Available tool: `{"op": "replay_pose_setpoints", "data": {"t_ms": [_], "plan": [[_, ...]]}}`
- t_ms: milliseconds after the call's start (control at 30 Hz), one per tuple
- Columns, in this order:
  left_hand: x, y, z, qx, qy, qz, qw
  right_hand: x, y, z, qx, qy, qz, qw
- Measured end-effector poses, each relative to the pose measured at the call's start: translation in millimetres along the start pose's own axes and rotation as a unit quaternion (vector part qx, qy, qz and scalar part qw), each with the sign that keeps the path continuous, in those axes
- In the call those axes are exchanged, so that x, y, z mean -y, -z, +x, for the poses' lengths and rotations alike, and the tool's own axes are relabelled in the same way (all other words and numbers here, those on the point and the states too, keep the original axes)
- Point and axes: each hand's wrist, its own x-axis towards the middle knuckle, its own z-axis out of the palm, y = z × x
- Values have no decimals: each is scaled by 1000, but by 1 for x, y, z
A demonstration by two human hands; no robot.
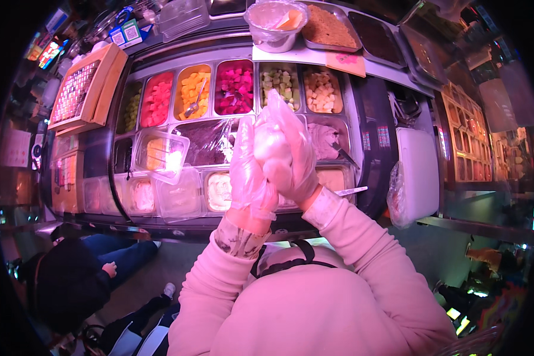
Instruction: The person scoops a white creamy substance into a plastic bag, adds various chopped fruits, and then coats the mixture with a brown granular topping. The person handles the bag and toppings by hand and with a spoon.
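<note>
Both hands gloved in thin clear plastic, raised over the counter; left hand (247, 172) and right hand (291, 160) pressed together, cupped round a pale round lump (271, 145), w/ loose plastic sticking up above; lump looks mid-shaping, not yet set down. Far side: tubs of cut fruit (234, 87), red, yellow, pink, green; spoon in yellow tub (193, 91). Near left: clear lidded boxes (160, 155); a seated person (71, 279) lower left.

A chilled topping counter (371, 142) carries metal pans: red (157, 99), yellow (193, 92), magenta (234, 86), green (280, 86) and pale fruit cubes (322, 91) along its far edge, creamy tubs (219, 190) and clear lids (160, 155) along the near edge.
</note>
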Motion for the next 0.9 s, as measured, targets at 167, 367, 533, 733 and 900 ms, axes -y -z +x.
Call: {"op": "replay_pose_setpoints", "data": {"t_ms": [167, 367, 533, 733, 900], "plan": [[5, -19, 14, 87, 15, 29, 996, -42, 3, 15, -134, -441, 480, 747], [-38, -55, -17, 75, -37, 412, 907, -70, 67, 40, -94, -391, 746, 531], [-15, -71, 23, 238, -550, 607, 522, -11, 77, 78, -47, -458, 738, 494], [36, -74, 33, 227, -562, 716, 347, -12, 89, 41, -11, -289, 626, 724], [55, -78, 41, 233, -582, 692, 356, -46, 83, 7, -1, -143, 310, 940]]}}
